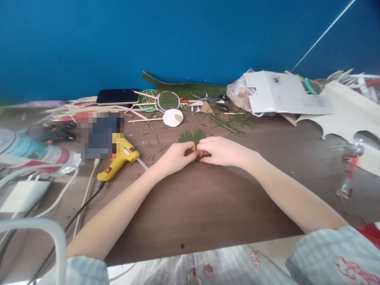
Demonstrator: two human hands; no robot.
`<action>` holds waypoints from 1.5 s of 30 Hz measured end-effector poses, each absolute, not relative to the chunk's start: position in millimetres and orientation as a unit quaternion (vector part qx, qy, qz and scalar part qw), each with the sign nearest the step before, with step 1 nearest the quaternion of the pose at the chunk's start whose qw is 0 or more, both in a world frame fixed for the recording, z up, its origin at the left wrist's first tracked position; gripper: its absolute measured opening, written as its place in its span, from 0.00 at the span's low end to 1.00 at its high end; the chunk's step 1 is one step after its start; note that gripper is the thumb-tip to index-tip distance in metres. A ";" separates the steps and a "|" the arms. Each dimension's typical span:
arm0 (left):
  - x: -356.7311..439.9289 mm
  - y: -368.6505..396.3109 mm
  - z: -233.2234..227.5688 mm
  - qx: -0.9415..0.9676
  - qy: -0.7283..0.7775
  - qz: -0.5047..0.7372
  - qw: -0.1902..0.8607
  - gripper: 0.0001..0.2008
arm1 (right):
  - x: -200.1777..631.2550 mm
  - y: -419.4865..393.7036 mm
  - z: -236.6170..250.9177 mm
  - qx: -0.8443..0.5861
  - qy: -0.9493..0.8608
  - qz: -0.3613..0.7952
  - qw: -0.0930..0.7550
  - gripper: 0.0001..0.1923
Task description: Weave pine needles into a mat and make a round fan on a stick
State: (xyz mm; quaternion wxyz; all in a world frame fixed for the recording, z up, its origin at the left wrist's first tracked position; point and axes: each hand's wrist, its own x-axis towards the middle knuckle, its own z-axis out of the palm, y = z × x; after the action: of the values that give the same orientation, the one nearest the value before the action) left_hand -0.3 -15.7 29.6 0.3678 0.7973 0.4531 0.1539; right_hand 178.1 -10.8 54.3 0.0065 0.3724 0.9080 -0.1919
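Note:
A feathery green leafy piece (191, 136) is at the middle of the table, partly covered by my fingers. My left hand (178, 158) is closed, its thumb and forefinger pinched at the near edge of the piece. From the other side my right hand (221, 151) also pinches it, with its fingertips almost touching those of the left. Whether the piece has a backing cannot be seen. Just beyond lie a white paper disc (170, 118) on a stick, and a round disc (168, 101) covered in green bits, with a pale rim.
On the left are a yellow glue gun (120, 156) with its cord, a black phone (117, 96), a plastic bottle (38, 152) and a white charger (25, 195). Scissors (208, 99) and leaf scraps lie at the back. A white box (279, 93) and cut card (341, 107) are right.

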 end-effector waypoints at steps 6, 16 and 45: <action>0.0 -15.2 29.1 0.800 0.445 0.160 0.369 0.09 | 177.9 -10.3 53.5 0.348 0.923 -0.163 -0.010 0.03; -0.4 -15.0 28.1 0.801 0.445 0.164 0.364 0.07 | 180.6 -8.8 51.3 0.341 0.921 -0.189 -0.019 0.03; -1.3 -15.0 27.9 0.803 0.437 0.166 0.371 0.07 | 176.1 -13.0 49.8 0.349 0.929 -0.127 0.004 0.04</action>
State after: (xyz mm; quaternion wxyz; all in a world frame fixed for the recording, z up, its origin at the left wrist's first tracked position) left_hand -1.3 -15.0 27.9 0.3712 0.8026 0.4365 0.1656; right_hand 176.1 -13.0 49.8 0.0043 0.3487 0.9286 -0.1266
